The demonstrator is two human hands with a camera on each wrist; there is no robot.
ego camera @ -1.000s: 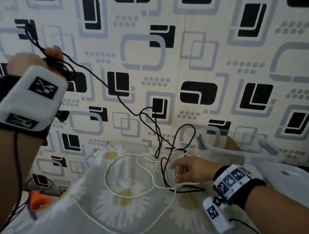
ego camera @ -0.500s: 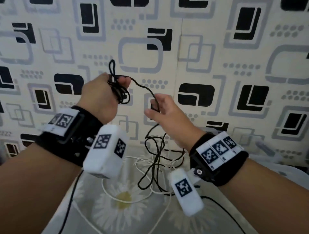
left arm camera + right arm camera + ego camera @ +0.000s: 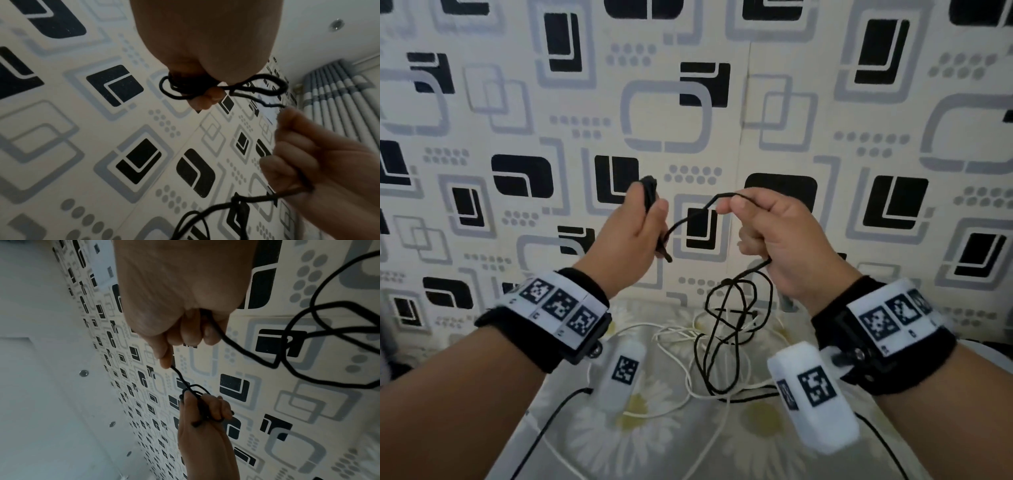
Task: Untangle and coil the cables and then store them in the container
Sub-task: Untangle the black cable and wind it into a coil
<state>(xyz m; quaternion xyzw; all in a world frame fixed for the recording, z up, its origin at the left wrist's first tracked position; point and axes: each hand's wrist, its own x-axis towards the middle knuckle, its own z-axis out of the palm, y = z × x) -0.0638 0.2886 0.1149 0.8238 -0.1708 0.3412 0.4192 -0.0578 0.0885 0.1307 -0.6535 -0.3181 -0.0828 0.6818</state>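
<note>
In the head view my left hand (image 3: 650,214) is raised before the wall and grips a small coil of black cable (image 3: 650,192). From it the cable arcs right to my right hand (image 3: 734,210), which pinches it between thumb and forefinger, the other fingers curled round the strand. Below the right hand the black cable (image 3: 726,325) hangs in tangled loops down to the cloth, where it crosses a white cable (image 3: 674,342). The left wrist view shows the coil (image 3: 174,88) wound round my fingers. The right wrist view shows the strand (image 3: 226,340) leaving my fist.
A cloth with daisy prints (image 3: 756,445) covers the surface under the cables. The patterned wall (image 3: 688,120) stands close behind. Thin black leads (image 3: 544,431) run from the wrist cameras along both forearms. A pleated curtain (image 3: 337,100) shows at the right in the left wrist view.
My left hand came down from the upper left to the middle with the coil. My right hand rose off the tangle on the cloth and took hold of the black cable beside it.
</note>
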